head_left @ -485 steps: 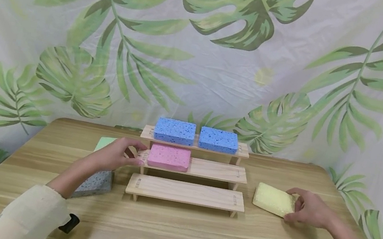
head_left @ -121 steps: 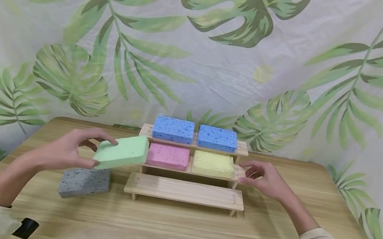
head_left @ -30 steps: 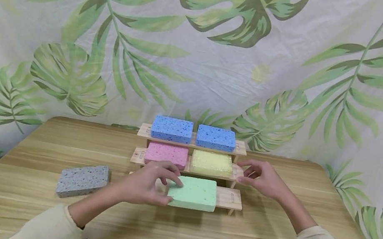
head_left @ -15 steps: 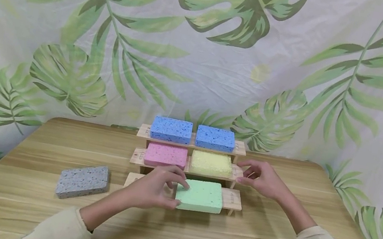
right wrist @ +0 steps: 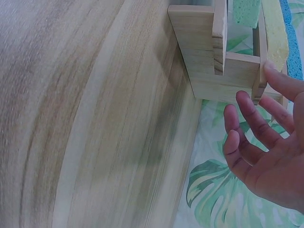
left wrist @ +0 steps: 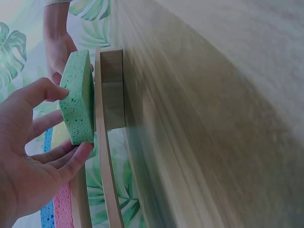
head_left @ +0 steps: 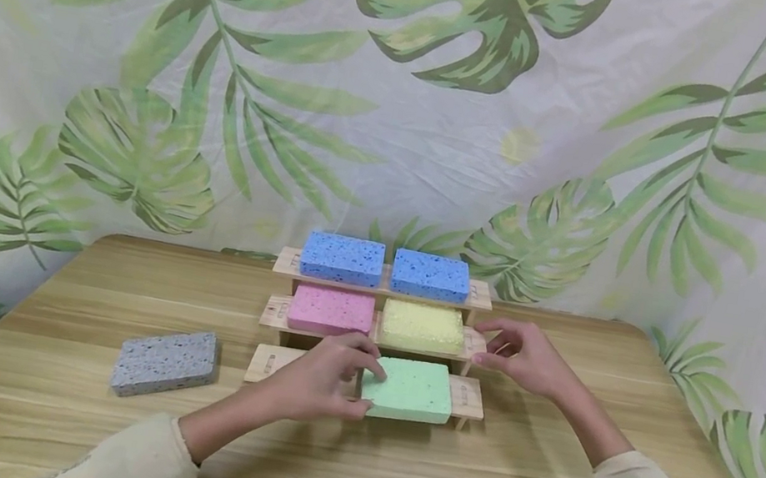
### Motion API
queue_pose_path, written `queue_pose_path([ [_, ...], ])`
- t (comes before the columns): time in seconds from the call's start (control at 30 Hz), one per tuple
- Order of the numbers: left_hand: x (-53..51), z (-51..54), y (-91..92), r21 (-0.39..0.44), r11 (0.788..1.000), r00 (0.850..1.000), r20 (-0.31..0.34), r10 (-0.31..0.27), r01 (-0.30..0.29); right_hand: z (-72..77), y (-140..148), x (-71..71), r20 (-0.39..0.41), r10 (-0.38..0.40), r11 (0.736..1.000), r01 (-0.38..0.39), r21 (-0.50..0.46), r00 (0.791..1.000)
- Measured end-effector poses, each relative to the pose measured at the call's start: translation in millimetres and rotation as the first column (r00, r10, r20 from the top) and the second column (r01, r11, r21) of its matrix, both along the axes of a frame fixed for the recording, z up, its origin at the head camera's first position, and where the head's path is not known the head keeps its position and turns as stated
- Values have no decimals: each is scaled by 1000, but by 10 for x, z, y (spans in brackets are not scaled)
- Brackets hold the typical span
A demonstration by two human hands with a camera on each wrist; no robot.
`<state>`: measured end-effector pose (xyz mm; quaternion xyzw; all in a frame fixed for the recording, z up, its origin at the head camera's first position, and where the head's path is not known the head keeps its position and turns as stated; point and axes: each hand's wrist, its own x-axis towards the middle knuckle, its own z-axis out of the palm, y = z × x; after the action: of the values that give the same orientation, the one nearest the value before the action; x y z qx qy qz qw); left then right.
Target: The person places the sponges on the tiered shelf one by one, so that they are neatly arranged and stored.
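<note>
My left hand (head_left: 323,377) pinches a pale green sponge (head_left: 409,390) by its left end, thumb below and fingers above. The sponge lies flat over the right part of the lowest shelf of a three-tier wooden rack (head_left: 268,362). In the left wrist view a narrow gap seems to show between sponge and shelf; whether they touch is unclear. At the right end of the middle shelf, my right hand (head_left: 523,357) holds the wood between thumb and fingertip, its other fingers loosely bent. Beside it on that shelf sit a yellow sponge (head_left: 422,327) and a pink sponge (head_left: 331,311).
Two blue sponges, one left (head_left: 343,258) and one right (head_left: 431,275), stand on the top shelf. A grey speckled sponge (head_left: 165,363) lies on the wooden table (head_left: 344,469) left of the rack. Behind the table hangs a leaf-patterned cloth (head_left: 434,163).
Earlier, the yellow sponge went from the table onto the middle shelf. My left hand then carried the green sponge from the left to the lowest shelf, lately sliding rightward. The right hand stays put.
</note>
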<state>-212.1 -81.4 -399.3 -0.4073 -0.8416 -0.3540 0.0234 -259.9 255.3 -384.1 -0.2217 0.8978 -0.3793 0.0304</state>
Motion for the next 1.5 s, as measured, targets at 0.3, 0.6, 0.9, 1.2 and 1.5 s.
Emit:
queue_pose_path([
  [0.3, 8, -30, 98, -10, 1000, 1000, 1, 21, -21, 4, -5, 2, 4, 7, 1000, -7, -12, 1000],
  [0.6, -15, -81, 127, -44, 998, 998, -55, 38, -41, -10, 2, -8, 9, 9, 1000, -8, -10, 1000],
  [0.9, 24, -11, 116, -180, 980, 991, -119, 62, -83, -13, 9, -10, -2, 8, 1000, -8, -7, 1000],
  [1.2, 106, 77, 146, -262, 954, 984, -139, 108, -142, -20, 16, -21, -11, 12, 1000, -12, -2, 1000],
  [1.5, 0, 78, 136, -209, 976, 997, -52, 54, -64, -7, 8, -11, 0, 9, 1000, -9, -12, 1000],
])
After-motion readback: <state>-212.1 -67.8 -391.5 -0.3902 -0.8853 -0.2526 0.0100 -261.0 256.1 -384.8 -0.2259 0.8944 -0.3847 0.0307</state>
